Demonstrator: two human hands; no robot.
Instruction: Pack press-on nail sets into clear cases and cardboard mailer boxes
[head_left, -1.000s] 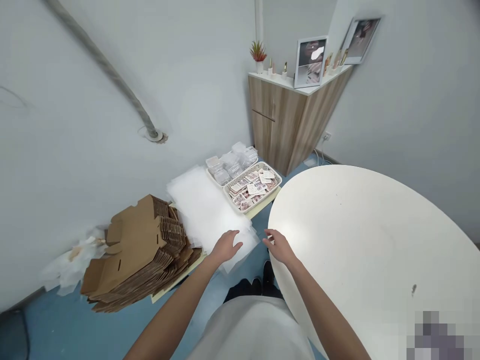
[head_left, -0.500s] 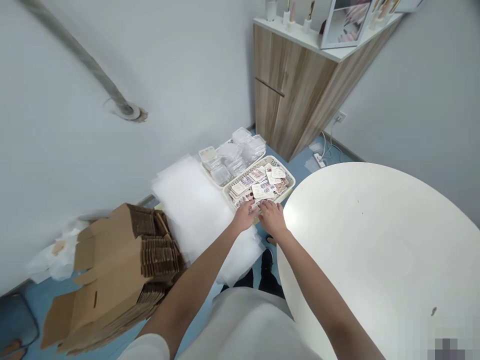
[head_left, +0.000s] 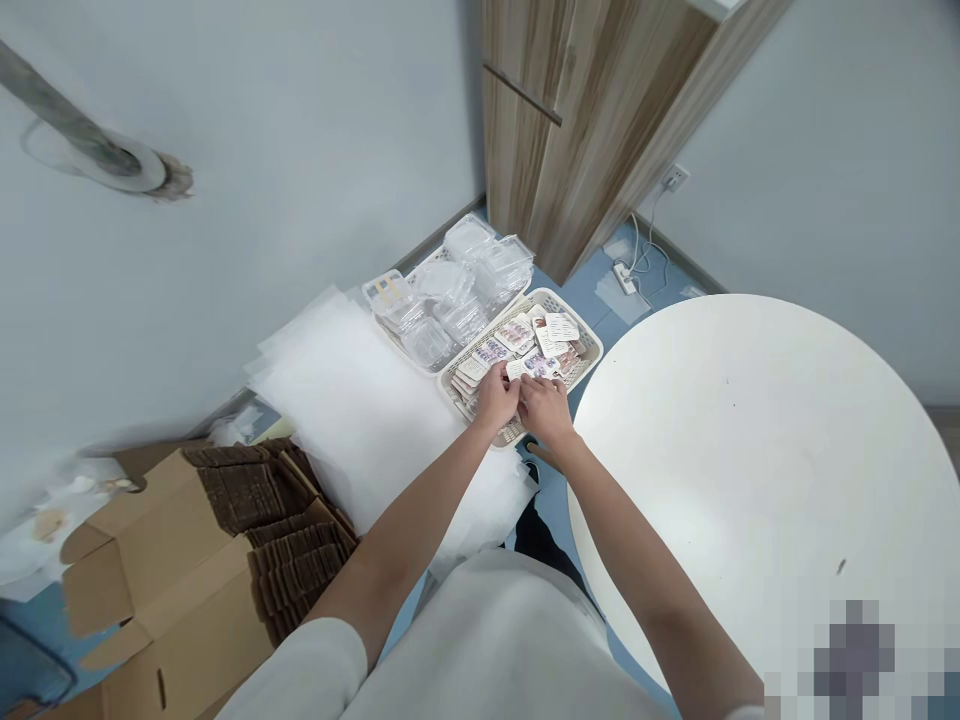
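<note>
At the far left, a grey pipe (head_left: pixel 79 110) slants down across the wall to a pale collar, and below it crumpled white plastic (head_left: pixel 64 505) lies beside a pile of flattened brown cardboard boxes (head_left: pixel 187 570) at the near left. Right of these, a broad stack of translucent white sheets (head_left: pixel 352 410) spreads with its edges uneven, its near end partly behind the left forearm. Just beyond its far right side stand 2 white plastic baskets, next to each other. The far basket (head_left: pixel 409 357) is heaped with clear plastic boxes (head_left: pixel 450 290); the near basket (head_left: pixel 589 366), between the sheets and the table, holds many small printed cards (head_left: pixel 515 333), some in a neat row at its left end and others lying loosely overlapped. The left hand (head_left: pixel 497 402) and right hand (head_left: pixel 545 410) are close together over the near side of this basket, fingers bent down among the cards; the fingertips are partly hidden, so I cannot tell whether either grips a card. Beyond the baskets rises a wood-grain cabinet (head_left: pixel 570 130) with 1 dark handle (head_left: pixel 523 93). To its right, a white power strip (head_left: pixel 624 278) sits on the floor, and a round white table (head_left: pixel 765 450) fills the near right.
</note>
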